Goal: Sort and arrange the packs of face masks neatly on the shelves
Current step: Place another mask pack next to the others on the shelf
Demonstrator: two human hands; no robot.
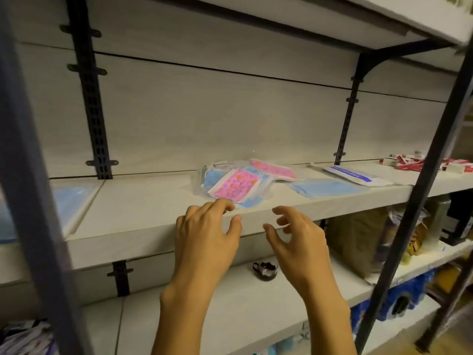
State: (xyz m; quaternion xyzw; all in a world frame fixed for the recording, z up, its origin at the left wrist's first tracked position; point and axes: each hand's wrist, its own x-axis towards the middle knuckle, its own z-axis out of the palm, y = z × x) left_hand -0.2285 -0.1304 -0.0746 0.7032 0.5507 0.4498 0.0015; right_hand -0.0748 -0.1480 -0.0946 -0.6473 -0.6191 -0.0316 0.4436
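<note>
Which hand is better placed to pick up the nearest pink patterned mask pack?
Left. The left hand's fingertips are almost at the pink patterned mask pack; the right hand hovers farther right.

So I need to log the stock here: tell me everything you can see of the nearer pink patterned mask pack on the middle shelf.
The pink mask pack is a flat rectangle with an orange and purple print and pale edges, apparently in clear plastic wrap. It lies tilted on top of blue mask packs in a loose pile near the front edge of the middle shelf. Another pink pack lies behind it. The left hand hovers just in front; contact cannot be told.
</note>
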